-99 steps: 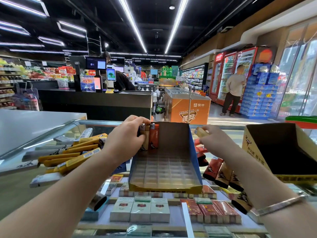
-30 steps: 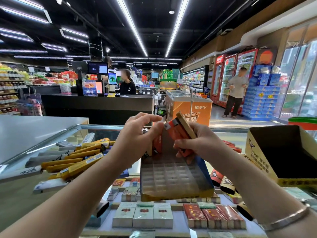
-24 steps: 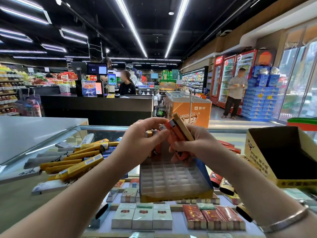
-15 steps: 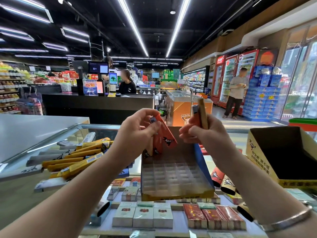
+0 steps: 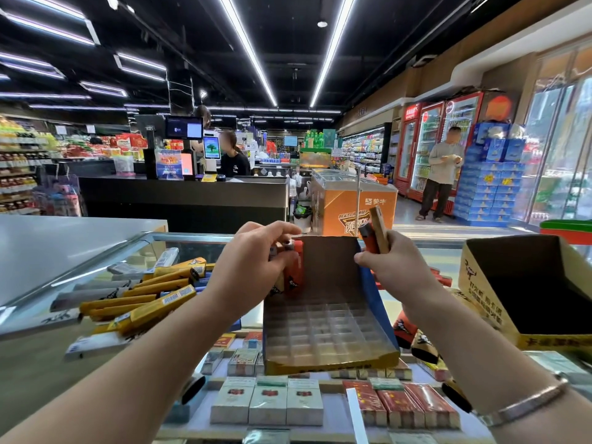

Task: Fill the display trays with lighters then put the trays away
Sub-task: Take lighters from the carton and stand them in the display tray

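A supermarket: behind the glass-topped cigarette counter (image 5: 179, 241) stands a black checkout desk (image 5: 182, 200) with a till screen (image 5: 183, 127); right of it, red drink fridges (image 5: 443, 145) and stocked shelves (image 5: 362, 149).

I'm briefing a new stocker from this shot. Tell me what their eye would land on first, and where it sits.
First, the two hands over the display tray on the glass counter: the left hand presses lighters into the tray's back left corner, while the right hand holds two more lighters upright above its right wall. Most slots are bare. An open yellow carton stands to the right.
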Demonstrator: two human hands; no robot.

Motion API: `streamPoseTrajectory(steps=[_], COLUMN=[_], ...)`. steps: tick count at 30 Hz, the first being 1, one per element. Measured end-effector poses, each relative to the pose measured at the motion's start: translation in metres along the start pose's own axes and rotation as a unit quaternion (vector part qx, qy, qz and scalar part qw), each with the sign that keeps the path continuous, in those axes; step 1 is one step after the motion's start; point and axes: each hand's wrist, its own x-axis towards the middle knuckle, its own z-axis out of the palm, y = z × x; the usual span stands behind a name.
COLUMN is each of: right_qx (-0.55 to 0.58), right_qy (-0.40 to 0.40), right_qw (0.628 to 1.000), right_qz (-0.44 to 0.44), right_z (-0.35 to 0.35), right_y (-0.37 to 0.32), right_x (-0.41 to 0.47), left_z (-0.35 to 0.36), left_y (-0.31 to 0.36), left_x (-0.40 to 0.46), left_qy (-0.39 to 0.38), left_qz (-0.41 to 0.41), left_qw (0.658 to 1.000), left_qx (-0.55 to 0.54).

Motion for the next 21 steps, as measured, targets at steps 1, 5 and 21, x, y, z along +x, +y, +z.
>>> streamPoseTrajectory(steps=[1, 5, 21], right_qx=[-0.004, -0.002, 0.04], right_qy=[-0.004, -0.008, 0.072], right_qw=[1.0, 1.0, 0.996], right_qz=[0.0, 0.004, -0.018], right_z=[0.001, 0.002, 0.001], right_y=[0.001, 0.002, -0.011], right_x=[0.0, 0.001, 0.0], left_z=[0.001, 0.003, 0.011], left_y=[0.0, -0.001, -0.009], left_x=[0.0, 0.001, 0.001], left_qy=[-0.001, 0.002, -0.197], left_qz=[-0.001, 0.014, -0.052], left_qw=[1.0, 0.999, 0.979], left_qx=[0.005, 0.051, -0.021])
